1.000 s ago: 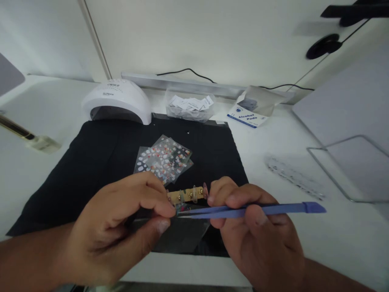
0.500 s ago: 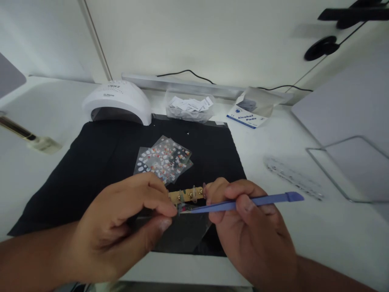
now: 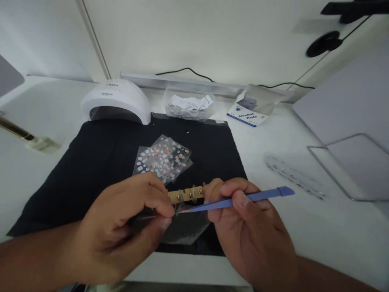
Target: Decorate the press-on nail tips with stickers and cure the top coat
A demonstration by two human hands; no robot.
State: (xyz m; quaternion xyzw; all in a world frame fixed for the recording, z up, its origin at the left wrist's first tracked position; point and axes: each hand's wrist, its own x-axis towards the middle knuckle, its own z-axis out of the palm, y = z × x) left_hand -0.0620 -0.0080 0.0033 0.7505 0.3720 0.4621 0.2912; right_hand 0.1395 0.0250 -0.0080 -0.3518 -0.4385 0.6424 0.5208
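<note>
My left hand (image 3: 127, 227) is closed in a pinch at the left edge of a see-through sticker sheet (image 3: 188, 229), which tilts above the front of the black mat. In my right hand (image 3: 252, 227) are blue tweezers (image 3: 261, 196), their pale tip touching or nearly touching a small clear piece with a red spot beside my left fingertips. Just behind lies a tan strip (image 3: 174, 197) with gold-coloured knobs and clear nail tips (image 3: 194, 194) standing on it. The strip's ends are hidden by my fingers.
Patterned sticker sheets (image 3: 164, 158) lie fanned on the black mat (image 3: 100, 162). At the back stand a white nail lamp (image 3: 115, 97), a clear tub (image 3: 188, 113) of packets and an alcohol pads box (image 3: 249, 115). A polish bottle (image 3: 44, 144) is left; a wire stand (image 3: 328, 172) is right.
The tweezers have shifted a little to the left with my right hand. The see-through sheet has tilted, its lower edge rising slightly. My left hand keeps its pinch.
</note>
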